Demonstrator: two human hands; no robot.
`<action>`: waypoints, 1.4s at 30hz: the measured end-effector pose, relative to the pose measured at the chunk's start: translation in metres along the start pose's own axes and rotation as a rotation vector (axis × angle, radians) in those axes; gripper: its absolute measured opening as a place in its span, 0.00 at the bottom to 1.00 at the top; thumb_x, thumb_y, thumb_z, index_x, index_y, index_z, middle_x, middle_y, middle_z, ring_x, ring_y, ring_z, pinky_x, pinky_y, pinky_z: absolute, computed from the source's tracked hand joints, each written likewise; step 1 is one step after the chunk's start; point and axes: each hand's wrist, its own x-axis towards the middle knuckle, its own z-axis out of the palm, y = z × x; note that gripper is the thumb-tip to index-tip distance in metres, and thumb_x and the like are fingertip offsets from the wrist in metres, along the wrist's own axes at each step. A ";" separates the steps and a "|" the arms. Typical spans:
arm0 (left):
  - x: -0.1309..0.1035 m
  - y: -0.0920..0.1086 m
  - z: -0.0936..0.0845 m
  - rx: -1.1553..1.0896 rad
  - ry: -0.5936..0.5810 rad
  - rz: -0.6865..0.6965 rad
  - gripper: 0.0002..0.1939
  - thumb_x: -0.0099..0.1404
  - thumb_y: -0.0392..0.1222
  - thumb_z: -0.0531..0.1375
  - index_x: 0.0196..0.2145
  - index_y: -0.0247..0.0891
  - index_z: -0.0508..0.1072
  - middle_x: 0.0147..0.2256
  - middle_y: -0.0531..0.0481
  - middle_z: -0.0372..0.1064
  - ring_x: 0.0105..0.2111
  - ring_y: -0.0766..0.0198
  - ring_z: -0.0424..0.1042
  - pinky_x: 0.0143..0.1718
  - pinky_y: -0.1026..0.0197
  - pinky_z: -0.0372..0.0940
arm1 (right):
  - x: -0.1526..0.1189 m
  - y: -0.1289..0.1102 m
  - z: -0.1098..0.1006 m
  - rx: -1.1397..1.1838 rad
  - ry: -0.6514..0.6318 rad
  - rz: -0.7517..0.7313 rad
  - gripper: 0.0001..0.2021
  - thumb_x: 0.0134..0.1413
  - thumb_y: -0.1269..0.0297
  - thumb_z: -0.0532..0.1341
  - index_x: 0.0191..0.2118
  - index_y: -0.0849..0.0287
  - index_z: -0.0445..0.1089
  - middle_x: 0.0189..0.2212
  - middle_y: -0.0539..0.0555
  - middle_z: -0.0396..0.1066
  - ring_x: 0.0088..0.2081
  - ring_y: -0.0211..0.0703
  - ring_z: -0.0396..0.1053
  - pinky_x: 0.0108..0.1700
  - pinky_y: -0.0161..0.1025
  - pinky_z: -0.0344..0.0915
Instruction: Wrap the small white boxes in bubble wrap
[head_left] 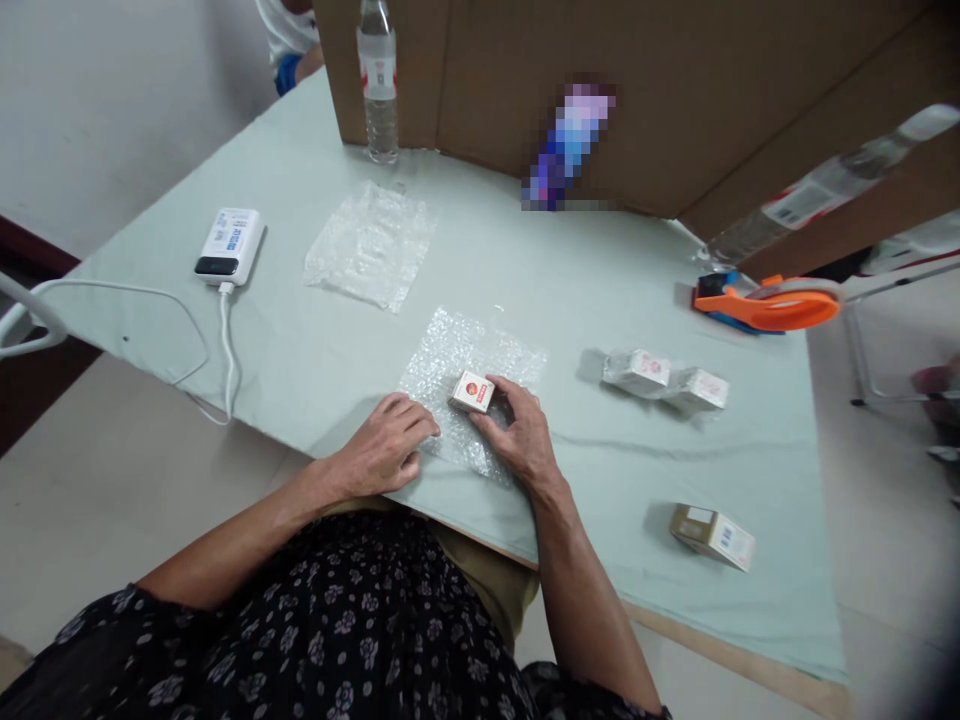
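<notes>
A small white box (473, 391) with a red emblem rests on a sheet of bubble wrap (427, 365) near the table's front edge. My right hand (521, 425) grips the box from its right side, thumb in front and fingers behind. At the left edge of the sheet lies my left hand (390, 440), its fingers loosely bent and apart, with nothing seen in them. To the right stand two small boxes wrapped in bubble wrap, a nearer-left one (637, 371) and a second one (699, 390) beside it. Closer to me is an unwrapped box (712, 535).
Another bubble-wrap piece (371, 245) lies farther back. A power bank (229, 247) with a white cable is at left. An orange tape dispenser (769, 304) sits at right. Water bottles (379, 85) stand by a cardboard panel (487, 90). Part of a person (292, 40) shows behind.
</notes>
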 end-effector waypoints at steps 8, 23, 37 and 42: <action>0.005 0.000 0.007 0.063 0.103 0.014 0.06 0.65 0.31 0.56 0.32 0.38 0.71 0.37 0.47 0.73 0.41 0.58 0.69 0.49 0.52 0.63 | 0.000 -0.001 -0.003 0.000 -0.014 -0.015 0.22 0.53 0.56 0.66 0.54 0.53 0.69 0.51 0.58 0.75 0.50 0.55 0.71 0.54 0.55 0.64; 0.022 0.005 0.001 -0.066 0.335 -0.090 0.06 0.62 0.31 0.55 0.30 0.39 0.69 0.29 0.50 0.72 0.33 0.60 0.71 0.42 0.54 0.67 | -0.002 -0.010 -0.024 0.110 -0.110 -0.026 0.27 0.55 0.53 0.65 0.60 0.49 0.63 0.60 0.58 0.66 0.58 0.56 0.66 0.58 0.57 0.64; 0.048 -0.007 -0.007 -0.131 0.190 -0.165 0.08 0.56 0.37 0.61 0.35 0.41 0.71 0.37 0.49 0.74 0.41 0.55 0.72 0.48 0.49 0.65 | -0.002 -0.028 -0.018 0.009 0.027 -0.029 0.05 0.60 0.61 0.60 0.33 0.53 0.69 0.48 0.58 0.74 0.51 0.53 0.72 0.53 0.54 0.66; 0.055 -0.009 -0.004 -0.238 0.209 -0.163 0.01 0.61 0.38 0.61 0.32 0.39 0.72 0.53 0.42 0.72 0.55 0.53 0.70 0.55 0.47 0.66 | -0.001 -0.028 -0.018 0.060 0.020 -0.029 0.05 0.60 0.62 0.60 0.32 0.53 0.68 0.48 0.57 0.74 0.51 0.51 0.72 0.54 0.51 0.67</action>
